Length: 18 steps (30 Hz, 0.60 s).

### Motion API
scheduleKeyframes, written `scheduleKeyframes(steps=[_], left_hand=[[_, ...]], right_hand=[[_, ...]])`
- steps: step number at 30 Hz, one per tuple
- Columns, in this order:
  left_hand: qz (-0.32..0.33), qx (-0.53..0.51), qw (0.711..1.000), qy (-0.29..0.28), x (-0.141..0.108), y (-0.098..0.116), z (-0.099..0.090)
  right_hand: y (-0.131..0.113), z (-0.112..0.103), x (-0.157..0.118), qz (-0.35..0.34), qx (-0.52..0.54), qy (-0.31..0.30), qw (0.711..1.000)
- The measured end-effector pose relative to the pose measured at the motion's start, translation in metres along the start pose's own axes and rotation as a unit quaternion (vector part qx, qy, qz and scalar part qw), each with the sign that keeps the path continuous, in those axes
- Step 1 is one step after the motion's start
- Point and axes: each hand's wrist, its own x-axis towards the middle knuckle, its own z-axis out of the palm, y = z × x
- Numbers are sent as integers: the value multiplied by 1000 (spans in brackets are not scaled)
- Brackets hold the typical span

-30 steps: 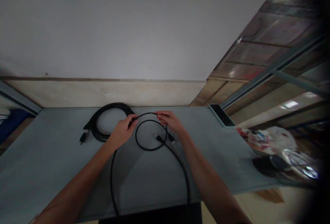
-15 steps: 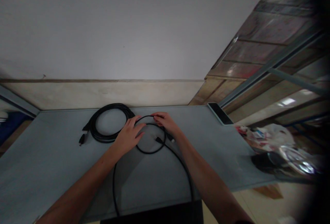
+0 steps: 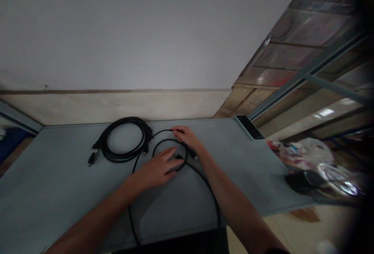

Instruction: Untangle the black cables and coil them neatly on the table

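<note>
Plain pale wall point(image 3: 131, 32) stands behind a blue-grey worktop point(image 3: 73, 191), whose near edge meets something black at the bottom. Thumb and fingertips of the right hand point(image 3: 174, 132) are brought together on a thin black cable point(image 3: 162, 131), gripping it at the far side of a small, nearly round loop point(image 3: 166, 140). From that pinch the held stretch arches leftward, roughly along the wall, while the loop lies just nearer the person. The left hand point(image 3: 172, 162) has its fingers spread apart and grips nothing visible; it reaches across the loop's near-left side, fingers pointing right, though whether they touch the cable I cannot tell. So the right hand has the far side of the loop and the left is nearer its close side. Just by the left fingertips sits a black plug point(image 3: 179, 157), its thicker lead point(image 3: 209, 187) curving toward the worktop's near edge; another plug point(image 3: 193, 155) shows beside the right wrist. Further left, a big black coil point(image 3: 119, 157) rests flat, with connectors point(image 3: 91, 159) at its outer side. Well to the right, a phone point(image 3: 250, 127) lies slantwise by the far edge.
</note>
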Motion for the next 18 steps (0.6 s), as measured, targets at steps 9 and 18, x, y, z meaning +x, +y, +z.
scheduleKeyframes(steps=[9,18], left_hand=[[-6,-79,997,-15,6,0,7],[32,-148,985,-78,7,15,2]], right_hand=[[2,0,1,16,-5,1,1000],[5,0,1,10,2,-2,1000]])
